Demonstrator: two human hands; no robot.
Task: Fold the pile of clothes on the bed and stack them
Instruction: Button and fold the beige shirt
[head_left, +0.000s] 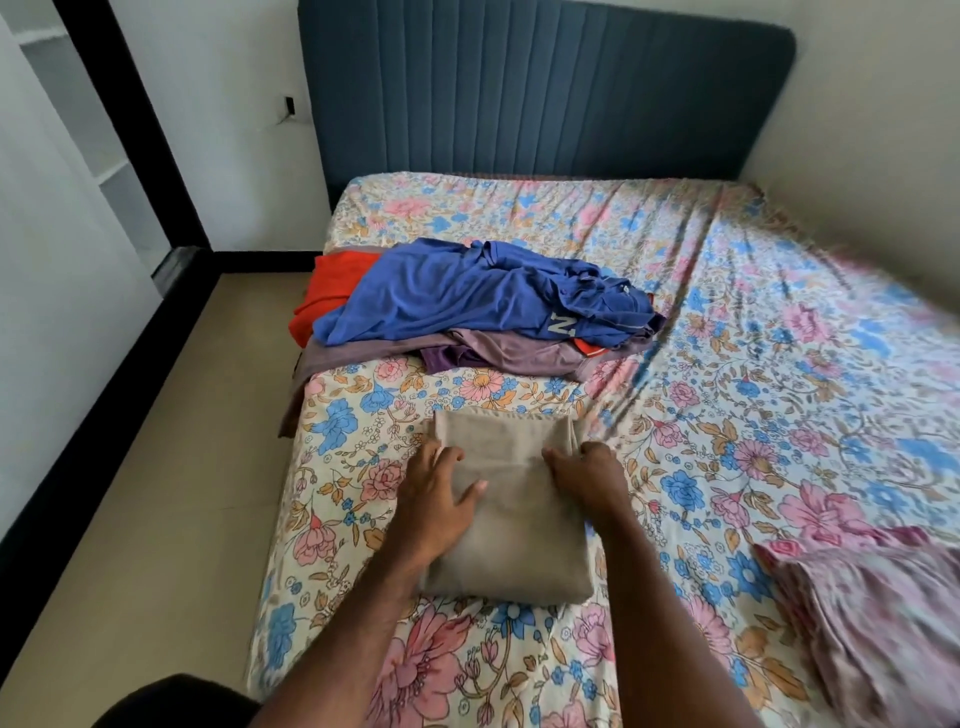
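Taupe folded garment (511, 525) lies near the bed's (727, 374) front left corner; our left hand (441, 493) presses it flat, our right hand (584, 475) grips its edge. Careless lifting could spill the folds; the unfolded pile (467, 301) waits behind.

Your pink folded garment (878, 623) is blurred and cut off by the right edge. The blue shirt (467, 291) hides most of the orange garment (324, 291) and mauve garment (509, 351) beneath.
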